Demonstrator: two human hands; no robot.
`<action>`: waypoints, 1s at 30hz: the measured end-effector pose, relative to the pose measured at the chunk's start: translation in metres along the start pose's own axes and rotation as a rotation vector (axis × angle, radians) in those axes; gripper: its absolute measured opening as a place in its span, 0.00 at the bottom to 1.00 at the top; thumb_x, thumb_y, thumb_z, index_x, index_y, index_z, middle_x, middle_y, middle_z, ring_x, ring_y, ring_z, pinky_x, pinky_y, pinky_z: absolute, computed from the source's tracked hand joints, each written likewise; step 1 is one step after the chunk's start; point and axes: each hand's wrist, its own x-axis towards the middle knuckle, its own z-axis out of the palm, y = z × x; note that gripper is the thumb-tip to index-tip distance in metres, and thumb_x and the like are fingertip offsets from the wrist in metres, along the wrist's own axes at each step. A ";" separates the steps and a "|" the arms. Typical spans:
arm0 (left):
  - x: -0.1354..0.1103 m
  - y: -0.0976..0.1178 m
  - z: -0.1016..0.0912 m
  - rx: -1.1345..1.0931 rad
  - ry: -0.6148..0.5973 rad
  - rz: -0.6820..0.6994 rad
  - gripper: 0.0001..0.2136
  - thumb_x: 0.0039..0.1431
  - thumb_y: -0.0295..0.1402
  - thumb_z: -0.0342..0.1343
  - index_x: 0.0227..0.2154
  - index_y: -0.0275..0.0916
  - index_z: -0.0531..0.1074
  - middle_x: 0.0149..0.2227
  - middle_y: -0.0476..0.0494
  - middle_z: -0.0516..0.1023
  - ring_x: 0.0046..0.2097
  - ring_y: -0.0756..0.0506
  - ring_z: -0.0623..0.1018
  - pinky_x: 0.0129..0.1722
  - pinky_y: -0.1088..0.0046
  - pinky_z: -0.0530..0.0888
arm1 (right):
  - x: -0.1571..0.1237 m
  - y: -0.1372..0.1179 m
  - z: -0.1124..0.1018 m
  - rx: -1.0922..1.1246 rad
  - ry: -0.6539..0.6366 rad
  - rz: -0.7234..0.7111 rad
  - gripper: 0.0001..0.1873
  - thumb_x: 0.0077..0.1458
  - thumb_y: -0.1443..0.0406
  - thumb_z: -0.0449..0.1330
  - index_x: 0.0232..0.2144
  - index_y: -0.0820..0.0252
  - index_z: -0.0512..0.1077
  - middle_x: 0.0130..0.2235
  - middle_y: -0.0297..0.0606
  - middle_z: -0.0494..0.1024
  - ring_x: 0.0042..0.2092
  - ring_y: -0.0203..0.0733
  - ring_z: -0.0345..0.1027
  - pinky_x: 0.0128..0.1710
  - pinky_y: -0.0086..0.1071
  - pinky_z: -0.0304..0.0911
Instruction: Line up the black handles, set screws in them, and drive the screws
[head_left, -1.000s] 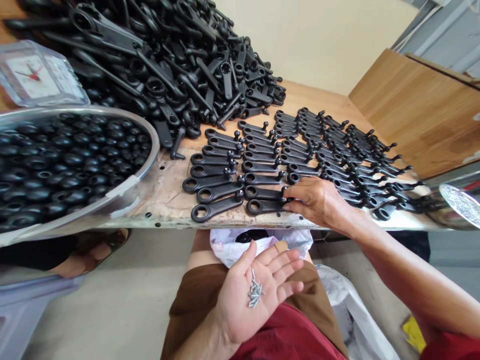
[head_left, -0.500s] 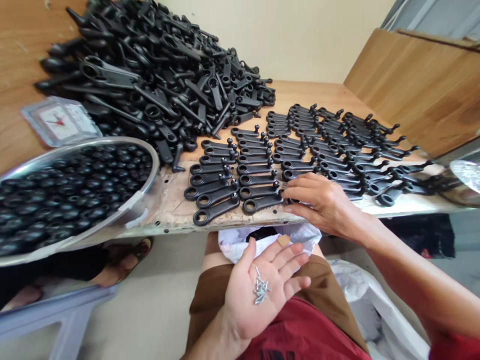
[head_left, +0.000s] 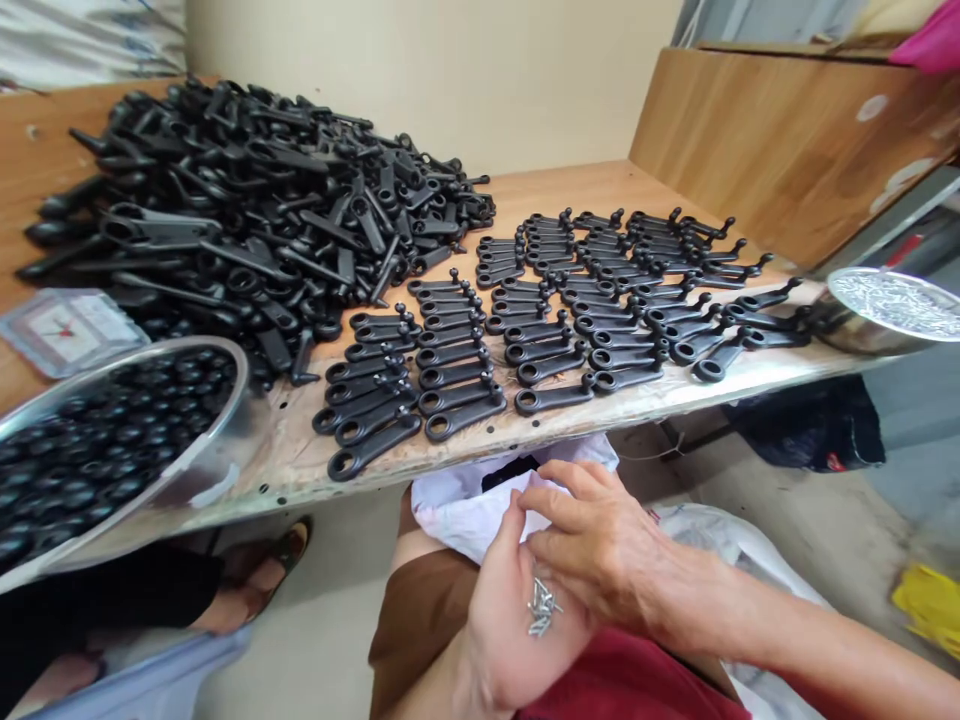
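My left hand lies palm up over my lap and cradles a small heap of silver screws. My right hand rests across the left hand's fingers, its own fingers pressed together and reaching into the palm by the screws; its fingertips are hidden, so whether it pinches a screw is unclear. Just beyond both hands, neat rows of black lever arms lie on the wooden table. A white plastic bag sits in my lap under the table edge.
A big loose pile of black levers fills the table's back left. A metal bowl of black knobs and a small clock stand at left, a metal dish of screws at right. Someone's sandalled foot shows below.
My right hand has left the rows of levers on the table and come down onto my left palm with the screws. The view has swung to the right.
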 end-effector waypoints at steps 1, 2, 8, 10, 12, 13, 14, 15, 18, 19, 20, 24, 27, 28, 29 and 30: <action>0.005 -0.002 0.002 0.000 -0.012 -0.026 0.33 0.66 0.48 0.25 0.38 0.29 0.72 0.32 0.41 0.79 0.35 0.51 0.78 0.39 0.78 0.68 | -0.004 0.002 0.000 -0.002 0.007 0.010 0.10 0.53 0.65 0.53 0.23 0.57 0.70 0.42 0.39 0.74 0.43 0.50 0.64 0.39 0.44 0.63; 0.009 -0.004 0.004 -0.001 -0.018 -0.054 0.34 0.65 0.49 0.24 0.38 0.28 0.71 0.32 0.41 0.79 0.35 0.51 0.78 0.39 0.77 0.68 | -0.009 0.005 0.000 0.001 0.005 0.017 0.09 0.52 0.65 0.53 0.23 0.58 0.70 0.43 0.40 0.74 0.44 0.51 0.63 0.40 0.45 0.63; 0.032 -0.007 0.013 -0.069 0.013 -0.098 0.34 0.64 0.51 0.25 0.42 0.27 0.69 0.35 0.39 0.77 0.35 0.47 0.77 0.44 0.71 0.67 | -0.021 0.016 -0.002 0.003 0.059 0.065 0.10 0.50 0.72 0.50 0.24 0.58 0.70 0.42 0.41 0.74 0.46 0.48 0.63 0.47 0.46 0.61; 0.036 -0.006 0.015 -0.105 0.005 -0.093 0.32 0.64 0.51 0.27 0.43 0.28 0.68 0.36 0.40 0.76 0.36 0.48 0.76 0.45 0.72 0.66 | -0.020 0.018 -0.003 0.001 0.094 0.068 0.09 0.48 0.71 0.51 0.25 0.58 0.70 0.41 0.40 0.75 0.45 0.48 0.64 0.45 0.45 0.62; 0.039 -0.004 0.016 -0.110 -0.039 -0.091 0.30 0.65 0.49 0.30 0.42 0.28 0.69 0.37 0.41 0.76 0.37 0.49 0.76 0.45 0.72 0.66 | -0.017 0.019 -0.007 -0.004 0.068 0.078 0.08 0.48 0.70 0.52 0.27 0.58 0.71 0.43 0.40 0.74 0.46 0.50 0.63 0.46 0.46 0.63; 0.041 -0.003 0.016 -0.095 -0.071 -0.093 0.27 0.66 0.47 0.34 0.41 0.29 0.69 0.37 0.42 0.76 0.37 0.49 0.76 0.46 0.73 0.66 | -0.015 0.019 -0.010 -0.003 0.035 0.083 0.08 0.49 0.70 0.52 0.28 0.58 0.71 0.44 0.40 0.74 0.47 0.50 0.63 0.47 0.45 0.62; 0.042 -0.001 0.017 -0.070 -0.108 -0.091 0.22 0.66 0.45 0.39 0.40 0.30 0.70 0.37 0.43 0.77 0.39 0.49 0.76 0.46 0.73 0.65 | -0.013 0.019 -0.013 0.000 0.003 0.086 0.08 0.49 0.71 0.52 0.28 0.59 0.71 0.44 0.40 0.74 0.47 0.49 0.63 0.48 0.45 0.62; 0.044 0.000 0.017 -0.034 -0.145 -0.089 0.18 0.64 0.41 0.44 0.40 0.30 0.71 0.37 0.43 0.77 0.40 0.49 0.75 0.46 0.74 0.65 | -0.011 0.020 -0.017 0.005 -0.024 0.084 0.07 0.49 0.72 0.52 0.27 0.59 0.70 0.42 0.39 0.74 0.47 0.48 0.63 0.50 0.44 0.61; 0.046 0.008 0.020 0.075 -0.226 -0.055 0.11 0.58 0.34 0.56 0.38 0.30 0.72 0.37 0.44 0.79 0.42 0.49 0.75 0.46 0.74 0.65 | -0.002 0.031 -0.032 0.019 0.044 0.041 0.09 0.50 0.74 0.51 0.25 0.60 0.69 0.40 0.37 0.74 0.46 0.44 0.64 0.52 0.40 0.60; 0.047 0.012 0.021 0.112 -0.247 -0.042 0.12 0.57 0.34 0.56 0.38 0.29 0.73 0.37 0.43 0.79 0.42 0.48 0.75 0.47 0.72 0.65 | 0.002 0.038 -0.038 0.014 0.120 0.023 0.09 0.51 0.74 0.51 0.26 0.61 0.69 0.41 0.38 0.74 0.47 0.44 0.63 0.52 0.39 0.60; 0.048 0.016 0.023 0.150 -0.262 -0.031 0.13 0.57 0.36 0.56 0.39 0.29 0.73 0.38 0.41 0.79 0.43 0.46 0.75 0.47 0.69 0.66 | 0.006 0.047 -0.043 0.005 0.200 0.008 0.09 0.53 0.74 0.50 0.26 0.61 0.69 0.43 0.40 0.74 0.48 0.43 0.63 0.51 0.38 0.61; 0.051 0.034 0.028 0.278 -0.283 -0.019 0.21 0.57 0.42 0.56 0.44 0.27 0.71 0.46 0.35 0.76 0.49 0.39 0.72 0.47 0.62 0.67 | 0.022 0.091 -0.065 -0.086 0.421 0.062 0.07 0.57 0.71 0.52 0.27 0.62 0.67 0.43 0.43 0.73 0.47 0.42 0.64 0.49 0.39 0.61; 0.055 0.046 0.021 0.283 -0.296 -0.034 0.22 0.60 0.43 0.51 0.46 0.28 0.71 0.49 0.35 0.74 0.52 0.39 0.70 0.50 0.60 0.65 | 0.028 0.111 -0.072 -0.131 0.383 0.115 0.08 0.57 0.70 0.53 0.27 0.61 0.68 0.43 0.44 0.73 0.47 0.42 0.63 0.48 0.40 0.61; 0.056 0.049 0.017 0.281 -0.303 -0.036 0.22 0.61 0.44 0.48 0.47 0.28 0.70 0.49 0.35 0.73 0.52 0.39 0.70 0.51 0.59 0.64 | 0.029 0.114 -0.072 -0.125 0.351 0.118 0.08 0.57 0.70 0.52 0.27 0.61 0.68 0.43 0.44 0.73 0.47 0.43 0.63 0.48 0.40 0.62; 0.058 0.052 0.013 0.284 -0.311 -0.040 0.23 0.63 0.45 0.46 0.47 0.28 0.70 0.50 0.34 0.73 0.53 0.38 0.70 0.51 0.58 0.63 | 0.029 0.115 -0.071 -0.112 0.317 0.119 0.08 0.57 0.70 0.52 0.27 0.61 0.68 0.44 0.45 0.73 0.48 0.43 0.62 0.48 0.40 0.62; 0.060 0.053 0.009 0.291 -0.321 -0.046 0.23 0.63 0.45 0.44 0.48 0.29 0.70 0.51 0.34 0.72 0.53 0.38 0.69 0.52 0.57 0.63 | 0.028 0.115 -0.069 -0.096 0.285 0.122 0.08 0.57 0.70 0.52 0.27 0.61 0.69 0.45 0.45 0.72 0.49 0.43 0.62 0.48 0.40 0.62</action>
